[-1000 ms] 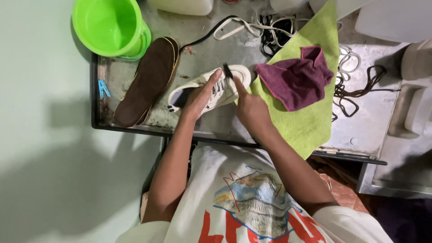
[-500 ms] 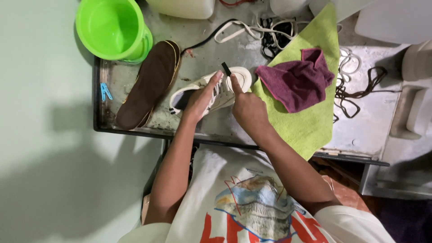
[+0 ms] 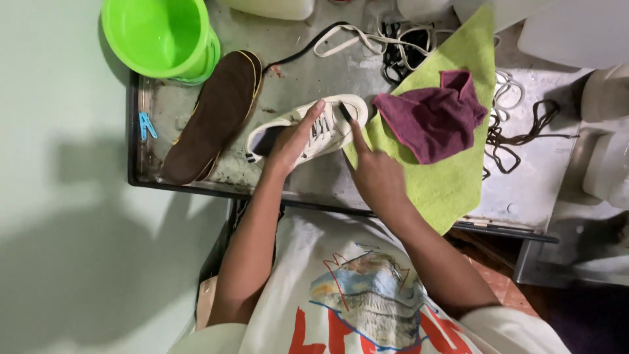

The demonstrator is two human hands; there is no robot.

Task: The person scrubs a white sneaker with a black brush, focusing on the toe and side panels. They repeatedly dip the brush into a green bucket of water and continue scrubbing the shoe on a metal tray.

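Observation:
A white sneaker (image 3: 331, 131) lies on its side on the wet metal tray (image 3: 308, 78). My left hand (image 3: 291, 141) presses down on the shoe, fingers spread along its upper. My right hand (image 3: 373, 174) holds a small dark brush (image 3: 344, 113) against the toe end of the shoe. A brown insole (image 3: 213, 118) rests to the left of the shoe.
A bright green bucket (image 3: 160, 36) stands at the tray's far left corner. A lime green cloth (image 3: 452, 164) with a maroon rag (image 3: 432, 118) on it lies to the right. Loose shoelaces (image 3: 517, 124) and a blue clip (image 3: 145, 124) lie about.
My right hand has tipped the brush down from upright onto the toe of the shoe. My left hand stays on the shoe.

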